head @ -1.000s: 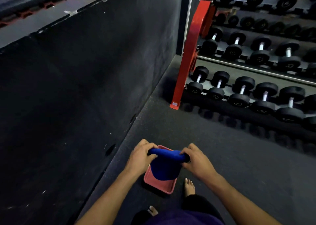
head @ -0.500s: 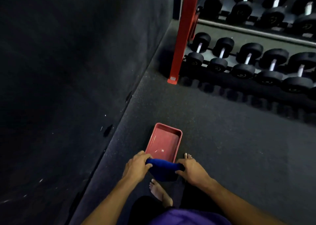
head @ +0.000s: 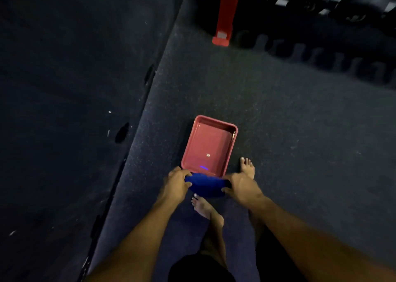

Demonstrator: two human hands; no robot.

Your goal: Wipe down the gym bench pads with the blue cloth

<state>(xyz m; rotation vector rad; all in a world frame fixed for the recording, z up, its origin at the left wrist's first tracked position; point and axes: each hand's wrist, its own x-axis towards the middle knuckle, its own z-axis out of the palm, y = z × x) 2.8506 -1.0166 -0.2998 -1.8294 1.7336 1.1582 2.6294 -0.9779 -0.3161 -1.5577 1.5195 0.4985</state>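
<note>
The blue cloth (head: 206,187) is bunched between my two hands, just above the floor and over the near end of a red tray (head: 232,141). My left hand (head: 175,184) grips its left end and my right hand (head: 241,186) grips its right end. The cloth's lower part hangs down in front of my feet. No bench pad shows in the head view.
The red tray stands on the dark rubber floor (head: 278,120) and looks wet inside. A dark padded wall (head: 75,88) runs along the left. A red rack leg (head: 225,13) and black dumbbells (head: 360,5) fill the top right. My bare feet (head: 247,167) stand beside the tray.
The view has tilted down and the tray has come out from under the cloth. Both hands hold the cloth lower and nearer to me than a second ago.
</note>
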